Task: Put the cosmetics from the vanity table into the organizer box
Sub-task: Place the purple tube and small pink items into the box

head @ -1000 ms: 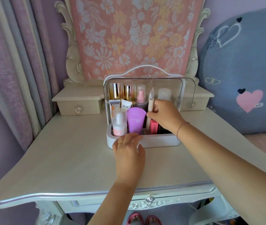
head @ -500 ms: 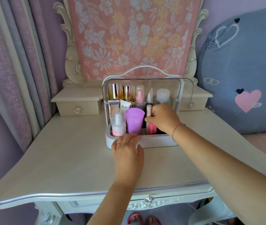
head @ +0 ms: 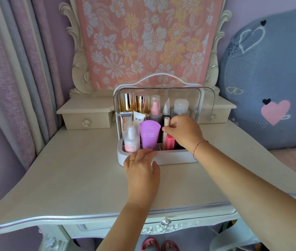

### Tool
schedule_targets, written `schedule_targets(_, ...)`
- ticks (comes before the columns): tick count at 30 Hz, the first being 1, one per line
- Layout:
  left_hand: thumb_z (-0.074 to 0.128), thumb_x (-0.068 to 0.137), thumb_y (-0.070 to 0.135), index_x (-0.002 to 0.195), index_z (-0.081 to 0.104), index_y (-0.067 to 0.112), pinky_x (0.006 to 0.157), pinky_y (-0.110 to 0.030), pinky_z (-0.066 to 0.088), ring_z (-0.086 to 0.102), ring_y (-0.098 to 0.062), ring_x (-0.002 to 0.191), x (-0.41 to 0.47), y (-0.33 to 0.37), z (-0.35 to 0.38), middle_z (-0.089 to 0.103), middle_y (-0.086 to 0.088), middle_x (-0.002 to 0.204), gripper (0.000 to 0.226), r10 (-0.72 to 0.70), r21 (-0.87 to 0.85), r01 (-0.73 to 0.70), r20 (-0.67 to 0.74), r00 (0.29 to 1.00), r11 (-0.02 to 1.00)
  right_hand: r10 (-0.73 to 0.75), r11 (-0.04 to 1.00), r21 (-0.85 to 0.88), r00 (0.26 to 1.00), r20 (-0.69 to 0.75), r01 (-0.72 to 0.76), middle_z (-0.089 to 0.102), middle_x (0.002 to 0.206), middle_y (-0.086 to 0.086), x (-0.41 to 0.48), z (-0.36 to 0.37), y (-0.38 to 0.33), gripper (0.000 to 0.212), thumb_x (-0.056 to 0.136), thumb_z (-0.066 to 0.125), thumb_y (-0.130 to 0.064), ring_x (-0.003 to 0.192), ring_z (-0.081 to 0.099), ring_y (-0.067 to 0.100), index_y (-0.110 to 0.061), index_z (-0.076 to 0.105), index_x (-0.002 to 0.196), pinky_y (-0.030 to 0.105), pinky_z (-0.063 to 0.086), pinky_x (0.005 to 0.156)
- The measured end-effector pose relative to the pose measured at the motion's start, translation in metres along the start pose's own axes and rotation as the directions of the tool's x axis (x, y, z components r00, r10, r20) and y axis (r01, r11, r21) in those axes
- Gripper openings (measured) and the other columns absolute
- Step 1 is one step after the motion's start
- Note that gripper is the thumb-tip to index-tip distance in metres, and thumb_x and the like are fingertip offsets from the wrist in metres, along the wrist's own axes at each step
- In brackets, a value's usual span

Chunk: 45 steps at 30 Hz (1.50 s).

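A white organizer box [head: 172,157] with a clear raised lid stands at the back middle of the vanity table [head: 75,180]. It holds several cosmetics: a purple SPF50 tube [head: 150,135], a small white pump bottle [head: 131,139], gold-capped bottles [head: 131,104], a pink spray bottle [head: 155,112]. My right hand [head: 183,132] reaches into the box's right compartment and pinches a slim beige stick [head: 166,122] standing beside a pink tube [head: 170,142]. My left hand [head: 141,169] rests on the box's front rim, fingers relaxed.
Two small drawer units [head: 87,117] flank the box at the back. A floral cloth [head: 149,42] covers the mirror behind. Curtains [head: 8,78] hang on the left; a blue cushion [head: 270,78] lies on the right.
My right hand has lowered the beige stick deeper into the right compartment. My left hand has stayed on the front rim.
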<state>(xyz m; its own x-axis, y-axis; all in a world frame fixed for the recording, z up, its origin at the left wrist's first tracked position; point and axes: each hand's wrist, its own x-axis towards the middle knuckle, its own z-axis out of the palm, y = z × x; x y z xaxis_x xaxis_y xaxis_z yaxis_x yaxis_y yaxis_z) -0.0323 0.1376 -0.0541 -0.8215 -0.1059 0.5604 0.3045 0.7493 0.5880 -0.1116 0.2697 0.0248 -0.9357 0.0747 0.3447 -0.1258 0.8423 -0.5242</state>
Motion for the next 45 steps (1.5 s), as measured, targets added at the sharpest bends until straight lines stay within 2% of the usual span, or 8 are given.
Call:
schedule_targets(17,0.062,0.076,-0.002,0.101,0.069,0.015,0.087,-0.041,0.044,0.060,-0.026,0.091,0.002,0.000,-0.005,0.066,0.000,0.103,0.032,0.018,-0.155,-0.026,-0.054,0.998,0.988,-0.002,0.992,0.127,0.997,-0.071,0.011,0.073,0.097,0.001,-0.031,-0.036,0.006,0.032,0.083,0.066,-0.037,0.094,0.066,0.015,-0.014,0.070,0.104,0.030,0.051,0.086)
schedule_targets(20,0.058,0.080,-0.001,0.105,0.065,0.016,0.085,-0.033,0.045,0.057,-0.020,0.096,0.007,-0.001,-0.025,0.062,0.002,0.103,0.031,-0.008,-0.269,-0.047,-0.199,0.980,0.962,-0.022,0.959,0.270,0.972,-0.233,0.087,0.073,0.087,-0.008,-0.056,-0.060,0.021,0.017,0.084,0.064,-0.034,0.081,0.065,-0.003,-0.021,0.070,0.093,0.011,0.047,0.074)
schedule_targets(24,0.046,0.087,0.017,0.118,0.052,0.010,0.093,-0.030,0.037,0.048,-0.019,0.106,0.039,-0.004,-0.061,0.049,0.002,0.110,0.032,-0.172,-0.369,0.023,-0.375,0.911,0.929,0.100,0.907,0.398,0.845,-0.525,0.140,0.068,0.094,-0.005,-0.055,-0.090,0.042,0.013,0.090,0.057,-0.026,0.082,0.060,0.006,-0.020,0.065,0.098,0.014,0.044,0.079)
schedule_targets(29,0.029,0.092,0.058,0.126,0.044,0.048,0.096,-0.014,0.020,0.034,0.018,0.109,0.083,0.018,-0.087,0.043,0.039,0.123,0.038,-0.283,-0.621,0.210,-0.020,0.959,0.755,0.152,0.769,0.639,0.968,-0.198,0.010,0.055,0.131,-0.007,-0.020,-0.093,0.044,0.034,0.097,0.046,-0.037,0.120,0.051,0.005,-0.024,0.055,0.127,0.024,0.037,0.103)
schedule_targets(32,0.025,0.084,0.072,0.139,0.036,0.037,0.097,-0.020,0.017,0.030,0.007,0.116,0.090,0.022,-0.088,0.039,0.022,0.140,0.066,-0.311,-0.632,0.306,0.106,0.944,0.712,0.111,0.719,0.692,0.993,-0.034,-0.057,0.058,0.131,0.005,-0.016,-0.085,0.045,0.027,0.096,0.040,-0.050,0.127,0.051,0.024,-0.034,0.061,0.103,0.042,0.040,0.108)
schedule_targets(35,0.027,0.079,0.077,0.136,0.043,0.032,0.095,-0.018,0.021,0.036,0.003,0.125,0.084,0.016,-0.088,0.045,0.016,0.140,0.075,-0.313,-0.655,0.311,0.118,0.942,0.688,0.117,0.702,0.709,0.993,-0.018,-0.070,0.049,0.135,0.022,-0.022,-0.081,0.051,0.052,0.093,0.040,-0.055,0.127,0.047,0.036,-0.010,0.056,0.114,0.044,0.040,0.108)
schedule_targets(40,0.033,0.075,0.079,0.131,0.048,0.035,0.087,-0.013,0.025,0.043,0.006,0.119,0.048,0.002,-0.080,0.050,0.021,0.131,0.073,-0.346,-0.696,0.324,0.114,0.931,0.641,0.156,0.666,0.739,0.988,-0.005,-0.101,0.060,0.130,0.002,-0.051,-0.060,0.067,0.033,0.093,0.046,-0.048,0.125,0.053,0.020,-0.025,0.064,0.108,0.043,0.038,0.110)
schedule_targets(45,0.033,0.089,0.059,0.138,0.041,0.024,0.099,-0.023,0.022,0.037,-0.009,0.126,0.023,-0.022,-0.052,0.043,0.006,0.142,0.061,-0.414,-0.562,0.414,0.135,0.900,0.716,0.208,0.638,0.741,0.974,0.095,-0.208,0.048,0.141,-0.010,-0.071,-0.026,0.087,0.050,0.094,0.055,-0.028,0.127,0.046,0.006,-0.020,0.043,0.141,0.027,0.033,0.108)
